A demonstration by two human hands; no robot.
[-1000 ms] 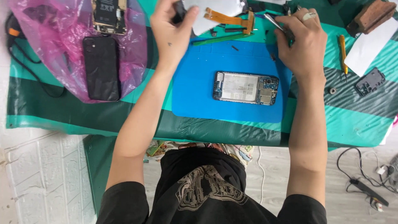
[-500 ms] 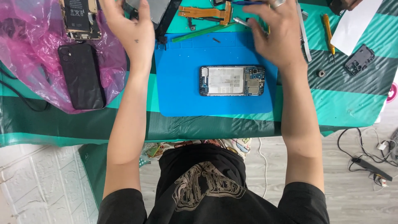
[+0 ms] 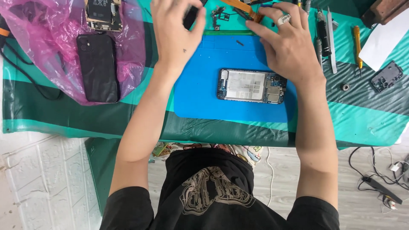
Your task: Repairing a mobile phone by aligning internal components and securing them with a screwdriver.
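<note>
The left hand [image 3: 177, 36] is curled at 12 o'clock of the table, its fingers and thumb pinching a small dark part [image 3: 190, 17] whose kind I cannot tell. The right hand [image 3: 287, 44] lies palm down and loosely spread at 1 o'clock, a ring on 1 finger, its fingertips resting on an orange flex strip [image 3: 247, 9] at the far edge of the blue mat [image 3: 200, 98]; it grips nothing that shows.

The opened phone [image 3: 251, 86], its pale plate and blue circuit board bared, lies flat at the centre of the blue mat, just beside the right wrist at 6 o'clock of that hand and clear of both hands.

The mat sits on a cloth [image 3: 366, 119] striped in teal and dark green that covers the table. At 10 o'clock a pink plastic bag [image 3: 128, 64] spreads under a black phone [image 3: 97, 68] lying face down and another stripped phone body [image 3: 102, 15]. At 2 o'clock lie tweezers [image 3: 331, 40], a yellow-handled tool [image 3: 358, 42], a white sheet [image 3: 385, 47] and a small dark frame piece [image 3: 385, 76].

Below the table edge show a white brick-patterned wall panel [image 3: 42, 183] at 8 o'clock and pale floorboards [image 3: 362, 200] with loose cables [image 3: 383, 183] at 4 o'clock.
</note>
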